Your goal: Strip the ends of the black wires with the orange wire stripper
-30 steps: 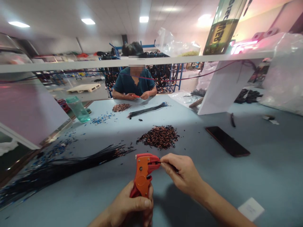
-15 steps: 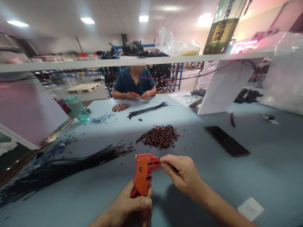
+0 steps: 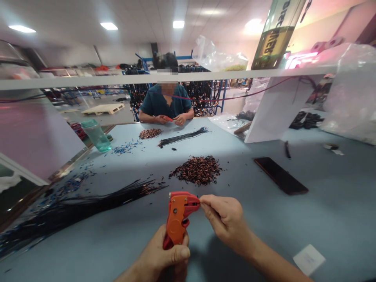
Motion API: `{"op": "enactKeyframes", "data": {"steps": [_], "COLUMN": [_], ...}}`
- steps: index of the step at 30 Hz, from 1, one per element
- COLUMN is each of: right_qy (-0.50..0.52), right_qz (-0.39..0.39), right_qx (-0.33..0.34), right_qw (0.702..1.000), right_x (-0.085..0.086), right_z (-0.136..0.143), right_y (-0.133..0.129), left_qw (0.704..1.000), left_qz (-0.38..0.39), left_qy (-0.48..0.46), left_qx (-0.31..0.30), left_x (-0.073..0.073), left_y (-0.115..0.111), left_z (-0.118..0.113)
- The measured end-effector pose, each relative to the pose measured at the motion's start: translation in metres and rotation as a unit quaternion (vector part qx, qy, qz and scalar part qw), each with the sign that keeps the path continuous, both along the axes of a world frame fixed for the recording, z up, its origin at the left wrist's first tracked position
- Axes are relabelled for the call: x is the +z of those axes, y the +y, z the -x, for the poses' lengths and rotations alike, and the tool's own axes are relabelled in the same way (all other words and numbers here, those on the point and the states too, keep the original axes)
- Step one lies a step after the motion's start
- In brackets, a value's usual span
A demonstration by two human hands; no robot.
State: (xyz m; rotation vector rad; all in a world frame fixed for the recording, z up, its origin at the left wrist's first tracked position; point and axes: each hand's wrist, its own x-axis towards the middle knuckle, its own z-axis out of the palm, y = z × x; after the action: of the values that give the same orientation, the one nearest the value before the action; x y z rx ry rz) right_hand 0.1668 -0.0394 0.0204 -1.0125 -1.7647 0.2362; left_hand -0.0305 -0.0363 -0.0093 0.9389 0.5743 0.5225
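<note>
My left hand (image 3: pixel 173 253) is wrapped round the handle of an orange and red wire stripper (image 3: pixel 176 219), held upright with its jaws pointing right. At the jaw tip my right hand (image 3: pixel 227 217) is closed in a pinch between thumb and forefinger. A thin black wire sits in that pinch, mostly hidden by the fingers and the jaws. Behind the tool lies a heap of short black and copper-coloured pieces (image 3: pixel 198 170). A long bundle of black wires (image 3: pixel 96 203) stretches to the left, with copper-coloured ends nearest the tool.
A phone (image 3: pixel 280 175) lies at right, and a white square (image 3: pixel 309 259) lies nearer me. Across the table (image 3: pixel 331 203), a co-worker (image 3: pixel 167 102) holds a red tool. A shelf (image 3: pixel 117 81) spans overhead. A green bottle (image 3: pixel 96 136) stands leftward, near scattered blue bits (image 3: pixel 126 148).
The stripper and my right hand have shifted very slightly to the right, still together at the jaw tip. The dark wire between jaws and fingers shows less than before.
</note>
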Motion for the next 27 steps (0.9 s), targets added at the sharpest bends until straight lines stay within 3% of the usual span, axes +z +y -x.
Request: {"op": "enactKeyframes", "data": {"steps": [9,17,27], "right_qy": [0.008,-0.003,-0.022], "right_qz": [-0.019,0.024,0.023], "right_qx": [-0.013,-0.016,-0.015], "right_qw": [1.0,1.0,0.999], "right_x": [0.001,-0.004,-0.007], "right_z": [0.002,0.002,-0.005], "right_y": [-0.001,0.002,0.007], "left_qw": [0.999,0.999,0.999], "left_qz": [0.012,0.041,0.029], "left_qy": [0.034,0.012,-0.004], "left_qx": [0.005,0.02,0.017], "left_x": [0.011,0.0,0.001], "left_y": [0.0,0.003,0.003], "left_z": [0.004,0.002,-0.002]}}
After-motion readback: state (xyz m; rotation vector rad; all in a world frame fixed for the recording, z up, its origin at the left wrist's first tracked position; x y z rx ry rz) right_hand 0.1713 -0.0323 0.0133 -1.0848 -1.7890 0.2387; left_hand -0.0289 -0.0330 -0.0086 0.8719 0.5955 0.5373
